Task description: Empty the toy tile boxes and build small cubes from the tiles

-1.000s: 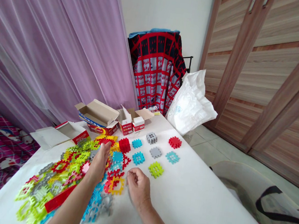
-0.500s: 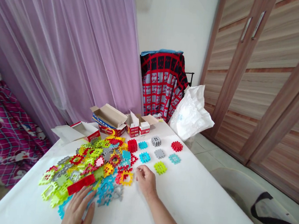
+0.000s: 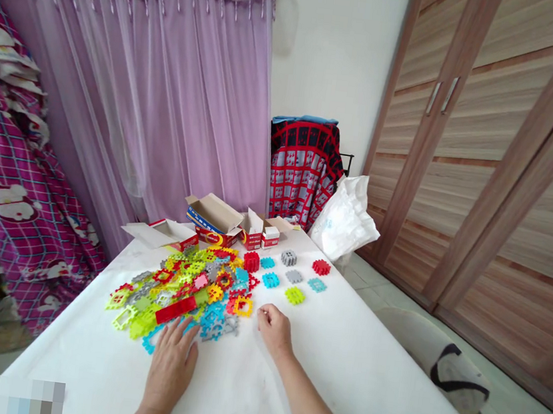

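Note:
A heap of flat plastic interlocking tiles (image 3: 180, 289) in red, yellow, green, blue and grey lies on the white table (image 3: 361, 378). My left hand (image 3: 171, 365) rests flat on the table, fingers spread, its fingertips at the heap's near edge by a blue tile (image 3: 152, 341). My right hand (image 3: 274, 329) lies on the table to the right of the heap with its fingers curled in; nothing shows in it. Small stacks of tiles stand apart beyond it: a green stack (image 3: 294, 295), a blue stack (image 3: 270, 279), a grey stack (image 3: 289, 257) and a red stack (image 3: 321, 267).
Opened cardboard boxes (image 3: 215, 216) sit at the table's far edge. Behind them stands a chair draped in red patterned cloth (image 3: 304, 167) and a white plastic bag (image 3: 345, 219). A purple curtain hangs at the left, wooden wardrobe doors at the right, a bag (image 3: 442, 372) on the floor.
My left hand has drawn back from the top of the heap to its near edge and lies flat. The view has tilted up and pulled back. My right hand has hardly moved.

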`<state>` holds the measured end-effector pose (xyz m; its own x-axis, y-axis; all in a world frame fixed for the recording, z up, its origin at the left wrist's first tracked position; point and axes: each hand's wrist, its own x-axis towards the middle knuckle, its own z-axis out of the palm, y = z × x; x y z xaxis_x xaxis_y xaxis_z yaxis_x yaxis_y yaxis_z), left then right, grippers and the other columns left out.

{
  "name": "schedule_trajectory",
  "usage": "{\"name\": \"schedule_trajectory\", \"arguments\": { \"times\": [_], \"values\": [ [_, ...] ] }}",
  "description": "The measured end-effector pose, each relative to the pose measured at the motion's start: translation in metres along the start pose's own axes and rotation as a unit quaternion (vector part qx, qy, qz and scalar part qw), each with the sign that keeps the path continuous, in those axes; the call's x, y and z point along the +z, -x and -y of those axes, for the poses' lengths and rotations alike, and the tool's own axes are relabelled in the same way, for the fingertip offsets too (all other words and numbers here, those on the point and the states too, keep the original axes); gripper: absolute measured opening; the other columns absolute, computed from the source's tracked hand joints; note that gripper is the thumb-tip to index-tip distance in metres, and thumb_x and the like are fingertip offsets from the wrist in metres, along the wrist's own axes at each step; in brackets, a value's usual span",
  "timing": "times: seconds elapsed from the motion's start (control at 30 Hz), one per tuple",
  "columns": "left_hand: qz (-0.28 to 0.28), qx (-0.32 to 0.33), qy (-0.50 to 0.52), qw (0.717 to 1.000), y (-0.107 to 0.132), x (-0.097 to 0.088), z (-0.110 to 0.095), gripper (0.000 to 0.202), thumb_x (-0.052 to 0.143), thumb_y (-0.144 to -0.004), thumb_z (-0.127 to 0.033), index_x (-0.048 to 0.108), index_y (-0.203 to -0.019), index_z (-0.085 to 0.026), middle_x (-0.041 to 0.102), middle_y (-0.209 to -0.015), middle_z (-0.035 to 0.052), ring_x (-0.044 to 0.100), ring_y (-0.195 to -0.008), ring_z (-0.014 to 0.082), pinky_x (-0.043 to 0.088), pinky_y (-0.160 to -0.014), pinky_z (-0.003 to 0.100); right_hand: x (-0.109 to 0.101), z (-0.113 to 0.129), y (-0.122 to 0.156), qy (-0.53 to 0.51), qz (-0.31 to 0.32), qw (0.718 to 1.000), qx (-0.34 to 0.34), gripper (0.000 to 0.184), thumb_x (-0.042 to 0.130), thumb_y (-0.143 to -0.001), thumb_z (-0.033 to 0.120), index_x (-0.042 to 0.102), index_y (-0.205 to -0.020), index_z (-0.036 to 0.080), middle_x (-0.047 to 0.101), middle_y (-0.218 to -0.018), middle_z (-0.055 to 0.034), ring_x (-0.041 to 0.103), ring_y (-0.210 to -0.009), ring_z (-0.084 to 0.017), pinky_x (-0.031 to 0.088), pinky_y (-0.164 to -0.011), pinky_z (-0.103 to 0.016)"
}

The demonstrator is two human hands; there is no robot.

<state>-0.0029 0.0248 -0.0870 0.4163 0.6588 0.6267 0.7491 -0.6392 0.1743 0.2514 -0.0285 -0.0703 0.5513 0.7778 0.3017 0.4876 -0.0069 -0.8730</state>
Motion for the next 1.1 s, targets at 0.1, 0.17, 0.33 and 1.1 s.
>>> {"name": "schedule_trajectory", "arguments": {
  "times": [0.1, 0.17, 0.33, 1.1],
  "values": [
    [0.014, -0.024, 0.022, 0.999, 0.005, -0.005, -0.005, 0.03, 0.048, -0.085, -0.025, 0.068, -0.108, -0.025, 0.065, -0.125, 0.011, 0.051, -0.124, 0.0328, 0.034, -0.108, 0.055, -0.007, 0.004, 0.012, 0.009, 0.0, 1.0, 0.0, 0.029, 0.047, -0.079, 0.039, 0.068, -0.072, 0.02, 0.06, -0.05, 0.0011, 0.056, -0.053, -0.015, 0.038, -0.056, -0.022],
    [0.026, -0.03, 0.026, 0.999, 0.009, -0.008, -0.008, 0.03, 0.047, -0.085, -0.024, 0.068, -0.107, -0.025, 0.064, -0.126, 0.0111, 0.05, -0.125, 0.0327, 0.033, -0.108, 0.055, -0.011, 0.005, 0.019, 0.019, 0.001, 1.0, 0.008, 0.027, 0.048, -0.079, 0.038, 0.068, -0.073, 0.021, 0.061, -0.05, 0.0012, 0.057, -0.053, -0.015, 0.038, -0.057, -0.023],
    [0.055, -0.046, 0.042, 0.996, 0.02, -0.018, -0.013, 0.028, 0.048, -0.083, -0.024, 0.07, -0.1, -0.025, 0.065, -0.124, 0.0112, 0.052, -0.124, 0.0326, 0.035, -0.108, 0.053, -0.017, 0.008, 0.033, 0.063, 0.0, 0.998, 0.019, 0.024, 0.05, -0.079, 0.034, 0.069, -0.074, 0.021, 0.063, -0.053, 0.0006, 0.058, -0.056, -0.015, 0.038, -0.06, -0.023],
    [0.053, -0.021, 0.009, 0.998, 0.018, -0.029, 0.005, 0.033, 0.043, -0.088, -0.023, 0.066, -0.112, -0.022, 0.062, -0.129, 0.0101, 0.052, -0.124, 0.0273, 0.038, -0.109, 0.05, -0.009, 0.003, 0.027, 0.12, 0.029, 0.992, 0.016, 0.025, 0.046, -0.083, 0.034, 0.069, -0.079, 0.023, 0.066, -0.059, 0.0003, 0.06, -0.06, -0.015, 0.037, -0.06, -0.022]
  ]
}}
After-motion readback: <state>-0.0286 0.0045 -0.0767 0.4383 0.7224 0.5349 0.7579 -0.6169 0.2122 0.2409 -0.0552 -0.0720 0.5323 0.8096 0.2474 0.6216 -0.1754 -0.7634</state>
